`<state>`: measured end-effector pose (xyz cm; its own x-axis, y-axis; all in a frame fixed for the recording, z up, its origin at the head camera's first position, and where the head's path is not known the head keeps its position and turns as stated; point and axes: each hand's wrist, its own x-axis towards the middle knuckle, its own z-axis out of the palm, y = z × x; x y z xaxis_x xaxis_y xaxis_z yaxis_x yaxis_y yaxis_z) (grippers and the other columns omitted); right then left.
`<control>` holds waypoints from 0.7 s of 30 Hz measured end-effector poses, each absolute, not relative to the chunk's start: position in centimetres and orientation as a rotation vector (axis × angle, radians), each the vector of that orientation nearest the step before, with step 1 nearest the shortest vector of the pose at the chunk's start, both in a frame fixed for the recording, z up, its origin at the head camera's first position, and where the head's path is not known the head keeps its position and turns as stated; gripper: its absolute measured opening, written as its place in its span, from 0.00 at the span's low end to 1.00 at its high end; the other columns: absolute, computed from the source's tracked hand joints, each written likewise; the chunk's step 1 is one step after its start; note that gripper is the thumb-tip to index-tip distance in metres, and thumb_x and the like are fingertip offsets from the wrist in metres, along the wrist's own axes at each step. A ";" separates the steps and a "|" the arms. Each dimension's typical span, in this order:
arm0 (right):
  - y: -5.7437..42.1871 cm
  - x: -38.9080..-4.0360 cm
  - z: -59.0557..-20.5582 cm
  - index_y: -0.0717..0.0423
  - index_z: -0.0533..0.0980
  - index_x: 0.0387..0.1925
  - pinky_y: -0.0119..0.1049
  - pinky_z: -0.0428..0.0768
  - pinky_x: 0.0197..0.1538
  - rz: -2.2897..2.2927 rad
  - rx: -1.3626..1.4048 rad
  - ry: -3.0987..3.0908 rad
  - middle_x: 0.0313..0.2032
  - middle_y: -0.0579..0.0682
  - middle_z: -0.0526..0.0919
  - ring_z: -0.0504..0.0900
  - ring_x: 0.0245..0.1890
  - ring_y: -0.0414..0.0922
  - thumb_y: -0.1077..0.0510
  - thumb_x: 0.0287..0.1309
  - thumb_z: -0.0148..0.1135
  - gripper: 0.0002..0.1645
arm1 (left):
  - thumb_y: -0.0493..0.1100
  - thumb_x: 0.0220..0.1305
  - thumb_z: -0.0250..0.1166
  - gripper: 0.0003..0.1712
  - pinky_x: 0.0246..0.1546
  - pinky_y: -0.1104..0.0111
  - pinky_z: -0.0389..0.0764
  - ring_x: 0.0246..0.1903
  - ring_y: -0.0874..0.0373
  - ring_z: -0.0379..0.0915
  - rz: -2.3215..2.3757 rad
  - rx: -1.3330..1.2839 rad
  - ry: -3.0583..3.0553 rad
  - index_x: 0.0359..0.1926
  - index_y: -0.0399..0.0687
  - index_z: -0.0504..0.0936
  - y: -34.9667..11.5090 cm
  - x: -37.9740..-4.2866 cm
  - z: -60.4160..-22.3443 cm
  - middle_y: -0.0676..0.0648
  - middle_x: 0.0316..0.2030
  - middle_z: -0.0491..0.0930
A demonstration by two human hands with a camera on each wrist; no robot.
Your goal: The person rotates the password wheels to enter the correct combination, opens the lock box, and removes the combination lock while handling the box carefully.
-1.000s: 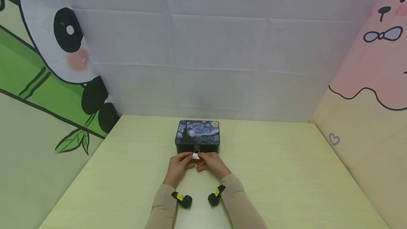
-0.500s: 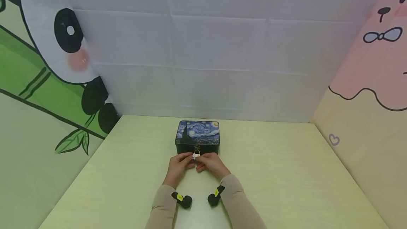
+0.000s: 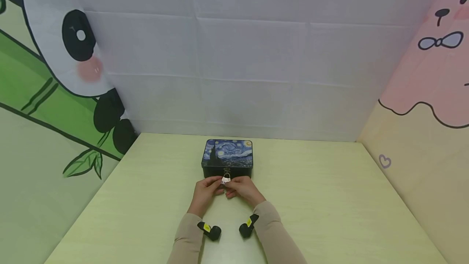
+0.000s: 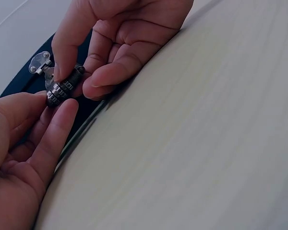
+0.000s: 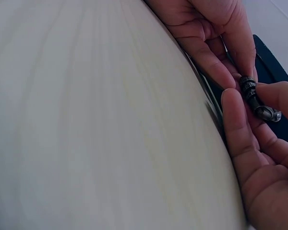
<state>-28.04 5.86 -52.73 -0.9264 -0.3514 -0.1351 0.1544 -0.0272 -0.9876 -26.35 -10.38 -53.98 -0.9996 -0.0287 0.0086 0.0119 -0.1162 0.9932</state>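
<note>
Lower ctr: L hand [image 3: 202, 194] + R hand [image 3: 250, 188] pinch combo padlock [image 3: 226, 179] at Starry Night tin [image 3: 228, 152]. R fingertip [image 4: 59, 73] just slid over it; prob. working dials [image 4: 62, 91].

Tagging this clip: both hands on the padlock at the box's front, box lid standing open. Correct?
Not quite: the lid is closed on the box, painted side up, as the head view shows. The rest stands: left hand and right hand are both on the padlock at the box's front.
</note>
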 end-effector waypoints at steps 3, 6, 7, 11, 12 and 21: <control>5.9 -28.1 -52.8 0.76 0.79 0.35 0.36 0.88 0.32 -2.018 -0.212 1.905 0.23 0.53 0.84 0.83 0.20 0.40 0.67 0.65 0.61 0.10 | 0.29 0.69 0.60 0.15 0.36 0.70 0.87 0.32 0.61 0.83 -2.330 0.019 -2.068 0.52 0.20 0.78 -10.4 -26.3 -53.9 0.36 0.43 0.84; 5.9 -28.1 -52.9 0.76 0.79 0.36 0.35 0.87 0.32 -2.019 -0.211 1.902 0.23 0.53 0.84 0.83 0.20 0.40 0.67 0.65 0.61 0.10 | 0.29 0.70 0.60 0.15 0.35 0.70 0.87 0.32 0.61 0.83 -2.331 0.020 -2.066 0.52 0.20 0.78 -10.4 -26.3 -53.8 0.36 0.43 0.84; 5.9 -28.1 -52.9 0.76 0.79 0.36 0.35 0.87 0.32 -2.022 -0.205 1.897 0.23 0.53 0.83 0.83 0.21 0.40 0.67 0.64 0.61 0.10 | 0.29 0.69 0.60 0.15 0.36 0.70 0.87 0.32 0.61 0.83 -2.333 0.020 -2.066 0.52 0.20 0.78 -10.4 -26.3 -53.8 0.36 0.43 0.84; 6.0 -28.1 -52.9 0.75 0.79 0.36 0.35 0.88 0.33 -2.015 -0.199 1.904 0.23 0.53 0.83 0.83 0.21 0.40 0.67 0.64 0.61 0.09 | 0.29 0.69 0.60 0.14 0.36 0.70 0.87 0.33 0.61 0.83 -2.335 0.015 -2.059 0.52 0.19 0.78 -10.3 -26.3 -53.9 0.36 0.43 0.84; 6.0 -28.1 -52.9 0.75 0.79 0.36 0.36 0.88 0.33 -2.012 -0.196 1.906 0.23 0.53 0.83 0.83 0.21 0.40 0.67 0.64 0.61 0.09 | 0.29 0.69 0.60 0.14 0.36 0.70 0.87 0.33 0.61 0.83 -2.335 0.013 -2.058 0.51 0.19 0.78 -10.4 -26.3 -53.9 0.36 0.43 0.83; 6.1 -27.9 -52.5 0.78 0.79 0.38 0.38 0.88 0.33 -2.007 -0.217 1.931 0.25 0.56 0.85 0.83 0.22 0.40 0.66 0.65 0.62 0.12 | 0.28 0.69 0.59 0.14 0.36 0.69 0.87 0.33 0.61 0.83 -2.352 -0.007 -2.036 0.51 0.18 0.77 -10.4 -26.4 -54.1 0.36 0.42 0.84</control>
<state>-27.93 6.07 -52.49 -0.9284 -0.3489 -0.1277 0.1410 -0.0129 -0.9899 -26.38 -10.36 -54.05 -0.9995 -0.0199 0.0233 0.0259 -0.1430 0.9894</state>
